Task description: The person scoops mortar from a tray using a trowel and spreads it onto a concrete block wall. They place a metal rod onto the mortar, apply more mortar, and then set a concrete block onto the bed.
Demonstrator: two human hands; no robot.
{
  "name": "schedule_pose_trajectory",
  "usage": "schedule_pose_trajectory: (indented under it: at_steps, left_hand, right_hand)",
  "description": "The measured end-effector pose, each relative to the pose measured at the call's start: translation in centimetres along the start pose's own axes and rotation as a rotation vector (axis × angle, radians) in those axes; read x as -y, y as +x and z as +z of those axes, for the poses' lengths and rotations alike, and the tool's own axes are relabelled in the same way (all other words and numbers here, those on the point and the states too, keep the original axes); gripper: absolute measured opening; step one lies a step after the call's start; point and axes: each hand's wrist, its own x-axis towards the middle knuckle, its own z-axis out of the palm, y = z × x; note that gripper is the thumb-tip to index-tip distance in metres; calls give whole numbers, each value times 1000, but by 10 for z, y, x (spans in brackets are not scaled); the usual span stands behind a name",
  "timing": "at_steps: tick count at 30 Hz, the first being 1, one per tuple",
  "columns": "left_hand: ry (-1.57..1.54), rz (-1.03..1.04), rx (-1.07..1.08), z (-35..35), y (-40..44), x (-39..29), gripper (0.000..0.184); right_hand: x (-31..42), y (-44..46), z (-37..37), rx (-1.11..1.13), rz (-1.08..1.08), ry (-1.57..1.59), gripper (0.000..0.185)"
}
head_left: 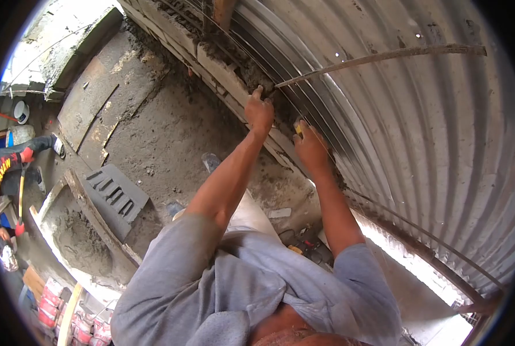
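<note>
My left hand (260,112) is at the top of the block wall (223,75), beside the rough mortar. Its fingers are curled, and whatever lies between them is too small to make out. To the right, my right hand (311,149) is closed around a small yellow-handled tool (298,128) whose kind I cannot tell. That hand is between the wall and the corrugated metal sheet (419,132). Close to my left fingertips is the end of a long thin wooden strip (384,59), which runs across the sheet.
A hollow concrete block (116,196) lies left of me, beside a wood-edged trough of wet mortar (79,242). At the far left, another person (4,173) is near a yellow-handled tool (21,193). Red-and-white bags (51,300) are at lower left. Thin rods run along the wall.
</note>
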Motion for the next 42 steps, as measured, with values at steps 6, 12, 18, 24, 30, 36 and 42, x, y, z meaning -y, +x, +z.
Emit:
schedule_pose_trajectory:
  at_steps: [6,12,18,24,30,36,42]
  left_hand:
    - [196,50,55,-1,1,17,58]
    - [26,-64,47,-89,-62,34,66]
    - [237,-103,87,-213,-78,132,67]
    - [41,-189,-339,-413,-147,168,57]
    - [-77,-204,-1112,-561,-295,200,56]
    - [117,-457,-1688,-603,-437,297,64]
    - [202,-990,-1715,-608,-505,367,83]
  right_hand:
    - [-33,-37,19,-233,76,244,42]
    - [-48,-124,78,-265,-65,372,37]
    - [44,-15,38,20,-110,168,30]
    - [-45,12,106,140,-218,59,38]
    - [181,-56,79,142,-779,170,31]
    - [492,-171,109,454,-1287,0,27]
    - [664,-284,195,407,-1844,-280,22]
